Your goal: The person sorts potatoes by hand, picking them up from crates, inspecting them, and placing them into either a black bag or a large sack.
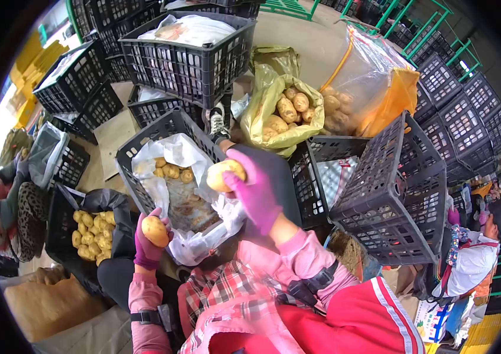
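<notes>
Right now your left hand [147, 246] is closed around one potato [155, 230] beside the paper-lined crate [138, 144], while your right hand [260, 186] grips a second potato [225, 175] over that crate's near edge.

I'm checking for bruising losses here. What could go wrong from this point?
The left hand holds its potato near the lined crate's edge; a slip could drop it outside. The right hand holds another potato above the thin plastic liner; let go from there, it might bruise or tear the liner.
</notes>
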`<state>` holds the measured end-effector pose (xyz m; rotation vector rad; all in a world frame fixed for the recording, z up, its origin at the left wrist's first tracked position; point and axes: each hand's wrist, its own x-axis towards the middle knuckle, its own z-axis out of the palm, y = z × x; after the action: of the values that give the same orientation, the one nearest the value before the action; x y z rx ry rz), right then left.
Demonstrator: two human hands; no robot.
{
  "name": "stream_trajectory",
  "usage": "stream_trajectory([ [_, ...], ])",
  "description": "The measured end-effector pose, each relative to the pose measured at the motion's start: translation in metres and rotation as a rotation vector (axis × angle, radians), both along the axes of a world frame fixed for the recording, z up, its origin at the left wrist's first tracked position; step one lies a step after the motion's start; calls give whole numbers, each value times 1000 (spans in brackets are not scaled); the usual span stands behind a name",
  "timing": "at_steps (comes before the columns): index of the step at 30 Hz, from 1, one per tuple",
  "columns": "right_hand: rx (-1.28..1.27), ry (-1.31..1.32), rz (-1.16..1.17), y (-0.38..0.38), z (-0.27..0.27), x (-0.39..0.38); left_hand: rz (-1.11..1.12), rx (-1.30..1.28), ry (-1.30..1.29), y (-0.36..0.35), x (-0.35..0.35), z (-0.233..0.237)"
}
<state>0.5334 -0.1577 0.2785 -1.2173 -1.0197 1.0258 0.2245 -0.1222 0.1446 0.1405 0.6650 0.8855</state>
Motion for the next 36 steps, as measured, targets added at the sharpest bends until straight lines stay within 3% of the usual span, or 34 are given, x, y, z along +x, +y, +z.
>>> stream_trajectory([
  [2, -37, 168, -53, -9, 34, 19, -8, 9, -23, -4, 3, 5],
  [4, 258, -15, -249, 3, 27, 46, -46, -21, -26, -10, 9, 8],
  [6, 304, -88, -414, 32, 25, 85, -45, -51, 47, -15, 14, 9],
  [10, 95, -463, -710, 127, -27, 186, -9, -62, 120, -24, 20, 28],
  [12, -228, -520, -609, 170, -72, 248, 35, -1, 197, -33, 21, 44],
  [14, -176, -229, -615, 177, -92, 255, 91, 17, 316, -41, 23, 64],
  [15, -147, -447, -660, 194, -124, 278, 53, 78, 249, -42, 16, 63],
  [16, -234, -237, -557, 155, -61, 228, 68, 65, 224, -44, 11, 59],
  [18, -117, -260, -549, 169, -120, 249, 85, 44, 178, -44, 4, 55],
  [20, -159, -244, -485, 134, -125, 222, 73, 74, 119, -41, 3, 52],
  [23, -191, -1353, -249, 107, -150, 227, 65, 98, 55, -37, -4, 30],
  [24, -495, -1622, -94, 96, -109, 203, 114, 151, 157, -38, -1, 26],
  [25, -449, -1869, -81, 91, -122, 213, 53, 137, 7, -38, -9, 22],
  [26, -170, -2001, -109, 85, -140, 239, 45, 150, -50, -37, -10, 24],
  [27, -448, -1957, -43, 100, -126, 247, 43, 186, -30, -37, -7, 29],
  [29, -192, -1949, -262, 109, -93, 263, 55, 251, -174, -38, -7, 22],
  [31, -135, -1963, -347, 122, -60, 263, 63, 331, -111, -42, -5, 35],
  [32, -236, -1988, -367, 122, -39, 248, 54, 384, -89, -43, -3, 45],
  [34, -212, -1796, -361, 125, -22, 228, 61, 433, -70, -42, -2, 54],
  [36, 192, -1458, -210, 116, -16, 165, 62, 463, -39, -44, 2, 56],
])
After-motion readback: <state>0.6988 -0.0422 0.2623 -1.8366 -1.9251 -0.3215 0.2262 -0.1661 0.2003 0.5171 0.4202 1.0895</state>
